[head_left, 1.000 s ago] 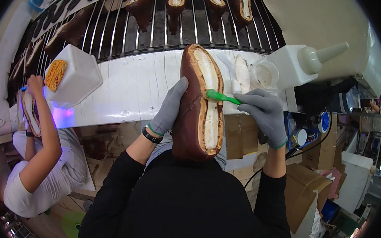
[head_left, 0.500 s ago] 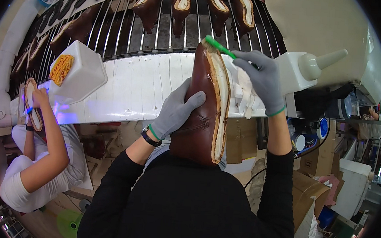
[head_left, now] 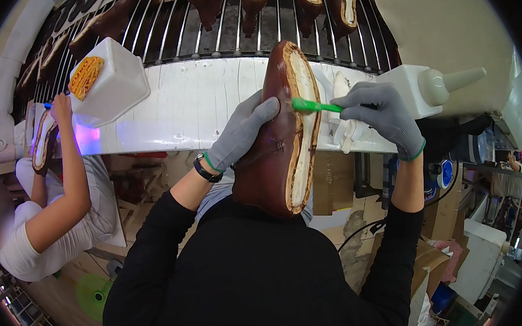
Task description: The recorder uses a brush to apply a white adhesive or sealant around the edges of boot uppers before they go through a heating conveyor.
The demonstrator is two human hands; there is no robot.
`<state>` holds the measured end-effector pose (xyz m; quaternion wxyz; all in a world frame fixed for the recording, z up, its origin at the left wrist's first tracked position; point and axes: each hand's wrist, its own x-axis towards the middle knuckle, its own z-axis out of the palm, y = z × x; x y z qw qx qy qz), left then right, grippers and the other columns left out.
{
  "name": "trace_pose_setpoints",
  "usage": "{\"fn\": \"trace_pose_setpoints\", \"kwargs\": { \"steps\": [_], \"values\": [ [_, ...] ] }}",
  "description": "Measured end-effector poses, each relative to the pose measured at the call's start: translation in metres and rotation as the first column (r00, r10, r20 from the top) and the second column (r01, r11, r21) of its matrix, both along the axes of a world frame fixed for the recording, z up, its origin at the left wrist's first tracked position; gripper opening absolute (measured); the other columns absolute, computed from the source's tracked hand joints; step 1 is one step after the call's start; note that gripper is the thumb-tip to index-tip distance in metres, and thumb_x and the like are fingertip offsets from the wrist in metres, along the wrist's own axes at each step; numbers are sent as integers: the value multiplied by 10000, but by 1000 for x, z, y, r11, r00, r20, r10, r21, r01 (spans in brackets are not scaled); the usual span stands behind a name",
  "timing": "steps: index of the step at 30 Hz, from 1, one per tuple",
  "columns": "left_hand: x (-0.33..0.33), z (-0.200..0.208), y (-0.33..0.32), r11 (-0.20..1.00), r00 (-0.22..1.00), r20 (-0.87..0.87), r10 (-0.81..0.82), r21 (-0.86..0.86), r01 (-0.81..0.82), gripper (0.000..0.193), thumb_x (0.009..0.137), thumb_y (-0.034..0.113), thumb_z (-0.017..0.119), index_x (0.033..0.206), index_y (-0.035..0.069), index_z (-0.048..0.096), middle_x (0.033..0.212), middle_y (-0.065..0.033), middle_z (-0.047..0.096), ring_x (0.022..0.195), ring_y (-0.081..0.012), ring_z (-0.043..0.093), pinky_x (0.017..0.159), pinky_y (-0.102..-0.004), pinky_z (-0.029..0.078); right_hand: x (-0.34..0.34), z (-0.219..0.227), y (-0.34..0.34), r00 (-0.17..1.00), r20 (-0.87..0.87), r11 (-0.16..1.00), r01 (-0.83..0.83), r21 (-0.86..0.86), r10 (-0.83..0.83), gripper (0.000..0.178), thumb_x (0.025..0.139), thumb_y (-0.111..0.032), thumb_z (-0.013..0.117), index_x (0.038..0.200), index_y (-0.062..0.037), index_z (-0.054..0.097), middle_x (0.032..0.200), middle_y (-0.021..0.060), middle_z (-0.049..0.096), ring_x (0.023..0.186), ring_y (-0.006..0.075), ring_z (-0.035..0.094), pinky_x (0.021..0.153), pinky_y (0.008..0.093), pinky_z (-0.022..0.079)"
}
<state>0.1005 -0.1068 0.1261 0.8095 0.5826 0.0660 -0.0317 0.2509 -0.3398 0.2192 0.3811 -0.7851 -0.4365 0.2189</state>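
Observation:
A dark brown leather boot stands tilted in front of me, its unsoled bottom turned to the right, pale in the middle with a tan rim. My left hand, in a grey glove, grips the boot's upper from the left, thumb lying across the leather. In my right hand, also gloved in grey, is a small brush with a green handle. The brush head touches the boot near the left rim of its bottom, below the toe end. The bristles are mostly hidden.
Beyond the white bench edge, a metal-bar rack carries several similar brown boots. A white container stands left; a white nozzled bottle lies right. At far left, a co-worker handles another boot bottom. Cardboard boxes sit below the bench.
The brush has moved from the boot's toe tip down to the left rim of its bottom. My right hand has gone lower and slightly right. My left hand still grips the boot.

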Motion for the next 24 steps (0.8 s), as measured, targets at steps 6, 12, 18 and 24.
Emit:
{"fn": "trace_pose_setpoints", "kwargs": {
  "steps": [6, 12, 18, 24],
  "values": [
    [3, -12, 5, 994, 998, -41, 46, -97, -50, 604, 1012, 445, 519, 1365, -45, 489, 1251, -106, 605, 1113, -144, 569, 996, -301, 440, -37, -5, -11, 979, -189, 996, -84, -31, 77, 241, 771, -47, 789, 1006, 2, 765, 810, 70, 687, 746, 119, 620, 677, 276, 463],
    [3, -19, 4, 995, 995, -82, 55, -79, -62, 610, 1012, 458, 521, 1363, -39, 492, 1247, -102, 605, 1107, -142, 571, 989, -294, 443, -48, -2, -19, 972, -215, 989, -114, -96, 92, 225, 795, -39, 766, 1017, -4, 764, 820, 64, 701, 758, 131, 637, 712, 276, 489],
    [7, -16, 0, 992, 993, -89, 73, -99, -82, 604, 1008, 476, 528, 1333, -33, 514, 1201, -87, 616, 1062, -127, 579, 955, -281, 461, -39, -16, -8, 989, -59, 990, 137, 25, -135, 203, 849, -100, 741, 1040, -35, 766, 747, 42, 654, 684, 102, 578, 661, 273, 448],
    [8, -21, 5, 986, 986, -157, 49, -151, -73, 589, 1008, 481, 523, 1308, -26, 532, 1172, -84, 623, 1042, -122, 585, 935, -277, 472, -51, -4, -18, 977, -201, 994, -85, -75, 69, 201, 810, -98, 770, 1004, -46, 778, 757, 56, 675, 684, 120, 599, 667, 278, 468]
  ]
}}
